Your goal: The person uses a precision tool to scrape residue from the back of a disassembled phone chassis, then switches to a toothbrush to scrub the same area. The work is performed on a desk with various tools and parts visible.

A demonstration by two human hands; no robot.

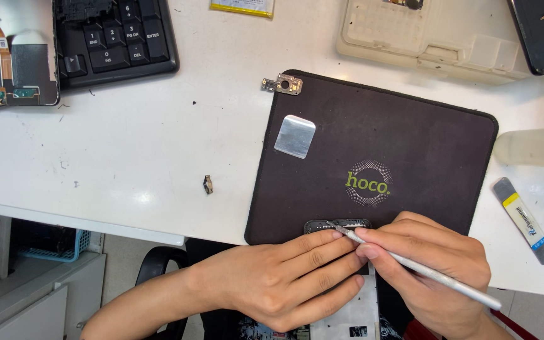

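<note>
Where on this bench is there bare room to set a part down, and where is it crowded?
Bare white table lies between the keyboard and the black mat, apart from one small dark part. The mat's middle is bare, past the silver square. Its near edge is crowded: left hand, right hand, metal tool.

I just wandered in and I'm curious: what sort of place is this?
Most likely a phone repair bench. The right hand works a thin metal tool on an opened phone held by the left hand, on a black work mat; a loose camera module lies nearby.
</note>
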